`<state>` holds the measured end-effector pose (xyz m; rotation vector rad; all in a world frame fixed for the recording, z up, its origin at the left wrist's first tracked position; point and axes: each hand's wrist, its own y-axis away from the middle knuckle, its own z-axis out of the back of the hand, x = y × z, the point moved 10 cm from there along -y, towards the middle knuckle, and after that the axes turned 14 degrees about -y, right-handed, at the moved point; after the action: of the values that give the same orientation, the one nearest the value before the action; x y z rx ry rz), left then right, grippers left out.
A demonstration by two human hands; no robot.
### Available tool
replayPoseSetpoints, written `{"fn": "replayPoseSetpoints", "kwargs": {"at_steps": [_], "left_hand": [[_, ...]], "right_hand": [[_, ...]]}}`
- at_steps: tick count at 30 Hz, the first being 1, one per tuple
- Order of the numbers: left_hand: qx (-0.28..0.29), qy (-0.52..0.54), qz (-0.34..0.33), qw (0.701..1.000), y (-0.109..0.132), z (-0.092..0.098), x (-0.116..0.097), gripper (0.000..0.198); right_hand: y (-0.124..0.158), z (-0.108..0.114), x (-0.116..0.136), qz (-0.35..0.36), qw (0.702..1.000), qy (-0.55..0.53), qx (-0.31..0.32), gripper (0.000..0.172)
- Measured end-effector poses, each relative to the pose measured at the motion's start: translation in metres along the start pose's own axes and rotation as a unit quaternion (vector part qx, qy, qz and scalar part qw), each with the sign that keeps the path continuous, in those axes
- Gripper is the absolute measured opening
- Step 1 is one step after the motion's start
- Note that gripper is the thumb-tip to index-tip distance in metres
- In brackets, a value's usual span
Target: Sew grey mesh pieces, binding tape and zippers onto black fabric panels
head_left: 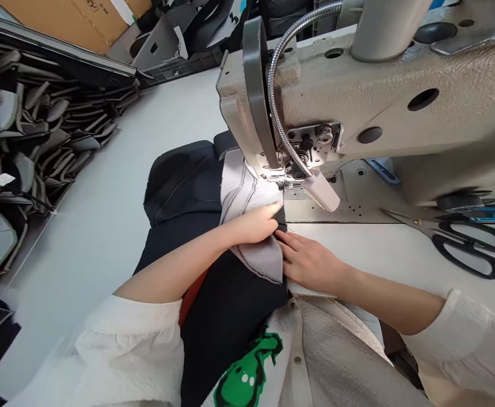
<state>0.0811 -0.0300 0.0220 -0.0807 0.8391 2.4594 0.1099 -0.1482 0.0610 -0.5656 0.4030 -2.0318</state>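
Note:
A black sewn fabric piece [183, 183] with a grey lining strip [251, 261] lies under the head of a sewing machine [290, 107]. Dark stitch lines run along the strip, and its upper end reaches the presser foot [282, 182]. My left hand [256, 223] is closed on the strip just before the foot, thumb stretched toward it, other fingers curled. Beside it, my right hand [311, 261] has its fingers bent against the right edge of the fabric, gripping it there; its fingertips are partly hidden. The rest of the black fabric hangs over the table's front edge onto my lap.
Black-handled scissors [459, 237] lie right of my right hand. A blue tool [383, 170] rests on the machine bed, and a white lamp head [321, 191] hangs beside the needle. Stacked dark fabric pieces [56, 130] line the left; a grey crate [163, 53] stands behind.

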Motion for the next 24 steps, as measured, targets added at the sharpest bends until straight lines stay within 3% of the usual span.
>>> {"fn": "replayPoseSetpoints", "kwargs": {"at_steps": [10,15,18,21,24], "left_hand": [[-0.002,-0.127,0.077,0.989,-0.011,0.02,0.009,0.059],[-0.082,-0.102,0.009,0.991,-0.014,0.029,0.001,0.043],[-0.131,-0.15,0.007,0.98,-0.009,0.033,-0.007,0.042],[-0.16,-0.252,0.021,0.954,-0.001,0.032,-0.006,0.045],[-0.173,-0.284,0.015,0.943,-0.012,0.031,0.02,0.046]], "right_hand": [[0.003,-0.01,-0.037,-0.064,0.997,-0.029,0.019,0.031],[-0.002,-0.005,-0.043,-0.069,0.994,-0.081,0.019,0.028],[0.001,0.001,-0.048,-0.083,0.992,-0.091,0.035,0.026],[0.024,0.013,-0.048,-0.145,0.987,-0.051,0.04,0.031],[0.068,0.021,-0.029,-0.222,0.973,-0.056,0.041,0.039]]}}
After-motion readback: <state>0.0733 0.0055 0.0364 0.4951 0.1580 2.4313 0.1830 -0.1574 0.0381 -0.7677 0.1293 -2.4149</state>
